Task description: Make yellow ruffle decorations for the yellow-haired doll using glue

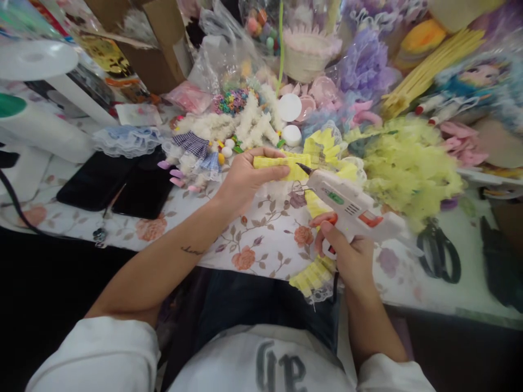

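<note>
My left hand pinches one end of a pleated yellow ribbon with lace edging between thumb and fingers, above the flowered tablecloth. A white hot glue gun is in my right hand, with the fingers wrapped round its handle by the orange trigger. Its dark nozzle points left, at or just over the ribbon beside my left thumb; whether it touches I cannot tell. Behind the gun the ribbon runs down and hangs over the table's front edge. More yellow ruffle lies beyond the nozzle.
Black scissors lie at the right, near a heap of yellow tulle. Two dark phones rest at the left beside small doll parts in checked skirts. Plastic bags, a cardboard box and a pink-white basket crowd the back.
</note>
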A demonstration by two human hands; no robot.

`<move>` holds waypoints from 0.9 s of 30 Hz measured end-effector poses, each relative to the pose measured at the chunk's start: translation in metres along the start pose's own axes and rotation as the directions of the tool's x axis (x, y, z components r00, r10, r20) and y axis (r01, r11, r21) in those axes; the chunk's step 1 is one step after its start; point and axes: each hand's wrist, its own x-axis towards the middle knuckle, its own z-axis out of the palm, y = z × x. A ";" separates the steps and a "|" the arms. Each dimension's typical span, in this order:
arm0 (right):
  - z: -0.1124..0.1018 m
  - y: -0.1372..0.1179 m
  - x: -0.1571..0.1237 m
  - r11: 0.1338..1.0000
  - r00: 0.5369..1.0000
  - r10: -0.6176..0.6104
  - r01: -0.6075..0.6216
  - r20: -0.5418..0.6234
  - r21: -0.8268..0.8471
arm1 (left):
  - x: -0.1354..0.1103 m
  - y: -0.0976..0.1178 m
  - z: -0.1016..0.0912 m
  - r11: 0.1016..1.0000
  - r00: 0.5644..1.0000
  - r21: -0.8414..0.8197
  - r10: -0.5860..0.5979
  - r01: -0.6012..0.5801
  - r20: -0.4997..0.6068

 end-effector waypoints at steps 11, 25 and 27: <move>0.001 -0.001 0.000 0.999 0.999 0.006 -0.007 -0.041 -0.037 | -0.001 -0.002 0.000 0.999 1.000 0.040 0.026 -0.027 0.014; -0.001 0.007 -0.001 1.000 0.999 0.017 -0.017 -0.028 0.008 | 0.000 -0.002 0.001 0.998 0.997 -0.015 0.055 -0.054 0.047; -0.001 0.007 -0.001 1.000 1.000 0.012 -0.012 -0.019 0.004 | 0.001 -0.002 0.001 0.998 0.997 -0.031 0.054 -0.052 0.054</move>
